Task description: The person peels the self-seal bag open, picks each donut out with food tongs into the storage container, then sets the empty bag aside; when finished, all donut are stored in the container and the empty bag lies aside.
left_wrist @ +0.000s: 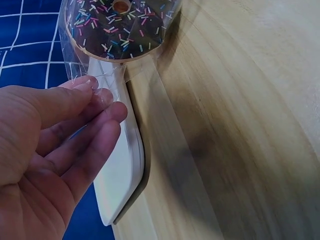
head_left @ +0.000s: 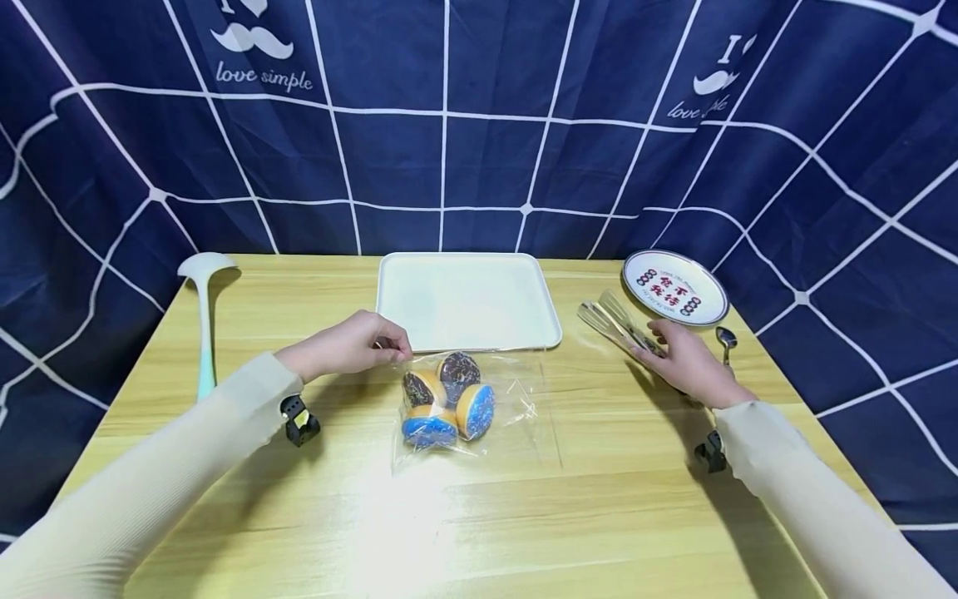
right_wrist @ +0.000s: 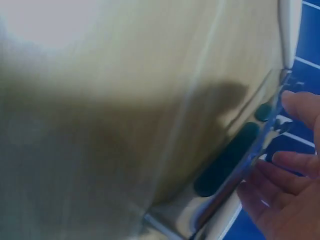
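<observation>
My left hand point(head_left: 362, 343) pinches the upper left corner of a clear plastic bag point(head_left: 516, 408), thumb against fingertips. Inside the bag are several toy donuts point(head_left: 456, 378), some topped in chocolate brown and some in blue; a sprinkled brown donut point(left_wrist: 122, 30) fills the top of the left wrist view. On the right, my right hand point(head_left: 692, 362) is at a pair of metal tongs point(head_left: 617, 324), its thumb and fingers spread apart beside them. Dark green pads point(right_wrist: 230, 157) show along the tongs in the blurred right wrist view; exact contact is unclear.
Behind the bag lies a white rectangular tray point(head_left: 467, 299). A plate point(head_left: 674, 287) with red lettering stands at the back right, a small metal spoon point(head_left: 726, 337) near it. A white ladle point(head_left: 204, 291) with a mint handle lies at the left. A blue checked curtain point(head_left: 486, 158) surrounds the table.
</observation>
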`<action>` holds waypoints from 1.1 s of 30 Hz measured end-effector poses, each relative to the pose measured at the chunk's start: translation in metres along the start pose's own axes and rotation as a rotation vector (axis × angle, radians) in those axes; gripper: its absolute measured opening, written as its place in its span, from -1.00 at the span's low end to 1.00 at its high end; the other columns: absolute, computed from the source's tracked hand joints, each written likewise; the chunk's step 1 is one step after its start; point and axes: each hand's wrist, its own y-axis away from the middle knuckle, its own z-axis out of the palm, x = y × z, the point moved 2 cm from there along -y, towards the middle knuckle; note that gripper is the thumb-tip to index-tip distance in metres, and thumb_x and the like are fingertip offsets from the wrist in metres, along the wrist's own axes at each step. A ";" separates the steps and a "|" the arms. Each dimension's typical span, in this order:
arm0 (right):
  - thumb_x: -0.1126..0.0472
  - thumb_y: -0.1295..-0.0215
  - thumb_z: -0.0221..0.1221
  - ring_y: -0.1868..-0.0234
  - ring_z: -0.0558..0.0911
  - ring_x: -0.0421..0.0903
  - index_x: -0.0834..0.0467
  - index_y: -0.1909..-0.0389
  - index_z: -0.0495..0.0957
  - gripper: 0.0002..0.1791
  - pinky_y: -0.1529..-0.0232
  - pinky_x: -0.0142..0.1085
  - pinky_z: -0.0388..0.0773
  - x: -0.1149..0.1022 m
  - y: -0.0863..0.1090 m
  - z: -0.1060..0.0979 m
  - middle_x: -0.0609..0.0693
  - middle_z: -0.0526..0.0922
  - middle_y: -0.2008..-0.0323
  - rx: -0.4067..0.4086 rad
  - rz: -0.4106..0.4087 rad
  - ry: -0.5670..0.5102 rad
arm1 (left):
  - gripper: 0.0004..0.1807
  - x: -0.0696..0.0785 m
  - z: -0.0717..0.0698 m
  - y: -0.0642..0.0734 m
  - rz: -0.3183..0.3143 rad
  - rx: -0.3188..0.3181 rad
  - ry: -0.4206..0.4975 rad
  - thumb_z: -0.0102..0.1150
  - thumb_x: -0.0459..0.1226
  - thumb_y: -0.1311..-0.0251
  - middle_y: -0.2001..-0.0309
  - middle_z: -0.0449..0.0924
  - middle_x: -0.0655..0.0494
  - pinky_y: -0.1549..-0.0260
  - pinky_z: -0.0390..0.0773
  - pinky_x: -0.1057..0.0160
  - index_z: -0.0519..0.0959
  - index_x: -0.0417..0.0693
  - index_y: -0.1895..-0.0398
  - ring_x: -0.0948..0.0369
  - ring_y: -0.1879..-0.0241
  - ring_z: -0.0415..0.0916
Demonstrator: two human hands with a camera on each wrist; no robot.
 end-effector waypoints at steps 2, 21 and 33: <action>0.06 -0.45 0.28 0.14 0.67 0.26 0.50 -0.19 0.42 -0.40 0.07 0.17 0.59 0.006 -0.003 0.004 0.44 0.66 0.09 -0.029 0.013 0.001 | -0.86 0.000 0.000 0.000 -0.002 -0.001 0.001 0.24 -0.44 -0.38 0.25 0.81 0.06 0.06 0.71 0.17 0.77 -0.13 0.28 0.29 0.25 0.64; 0.20 -0.55 0.14 0.24 0.56 0.08 0.46 -0.16 0.47 -0.60 0.17 -0.08 0.52 0.024 -0.010 0.008 0.29 0.60 0.18 -0.092 -0.014 -0.071 | -0.84 -0.002 0.002 0.000 -0.018 0.008 0.034 0.24 -0.44 -0.38 0.28 0.80 0.11 0.06 0.68 0.18 0.76 -0.08 0.32 0.29 0.25 0.63; 0.26 -0.51 0.20 0.00 0.64 -0.17 0.25 -0.31 0.52 -0.59 -0.03 -0.67 0.37 0.012 0.019 -0.010 0.13 0.75 -0.05 -0.011 -0.270 -0.047 | -0.84 -0.002 0.003 0.001 -0.030 0.008 0.049 0.23 -0.45 -0.38 0.29 0.80 0.08 0.06 0.67 0.21 0.76 -0.12 0.30 0.28 0.26 0.64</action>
